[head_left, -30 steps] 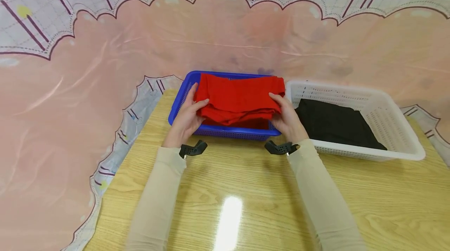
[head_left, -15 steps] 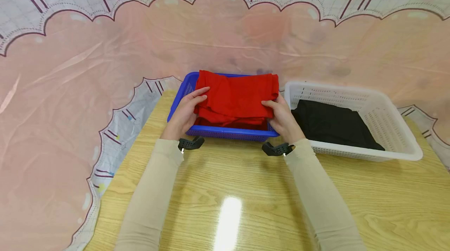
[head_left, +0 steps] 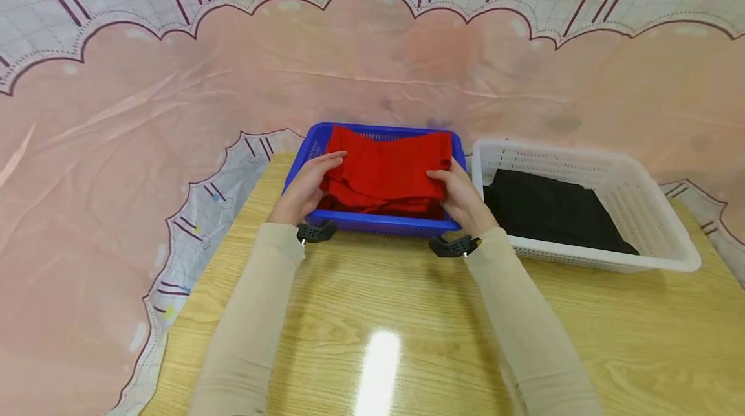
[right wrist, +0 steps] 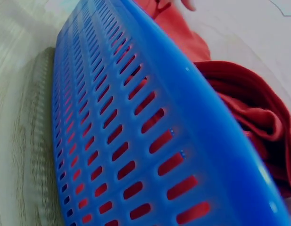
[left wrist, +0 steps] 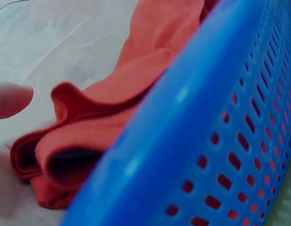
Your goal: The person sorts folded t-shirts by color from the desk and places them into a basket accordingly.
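A folded red garment [head_left: 387,164] lies in the blue basket [head_left: 384,220], over more dark red fabric. My left hand [head_left: 302,186] reaches over the basket's left side, its extended fingers touching the garment's left edge. In the left wrist view the thumb [left wrist: 12,100] stands apart from the looped folds of the garment [left wrist: 79,136]. At the other end my right hand [head_left: 462,196] holds the garment's right edge, thumb on top; its other fingers are hidden. The right wrist view shows the basket's slotted wall [right wrist: 131,122] and rolled red folds [right wrist: 253,115], with the right hand out of sight.
A white basket [head_left: 658,202] stands close on the right, with folded black fabric [head_left: 553,212] inside. Both baskets rest on a wooden table [head_left: 372,299]. A pink patterned sheet [head_left: 372,54] hangs behind and along the left side.
The red garment has shifted slightly left and settled lower in the blue basket. Both hands moved with it, and the left thumb and fingers are now closer together on its edge.
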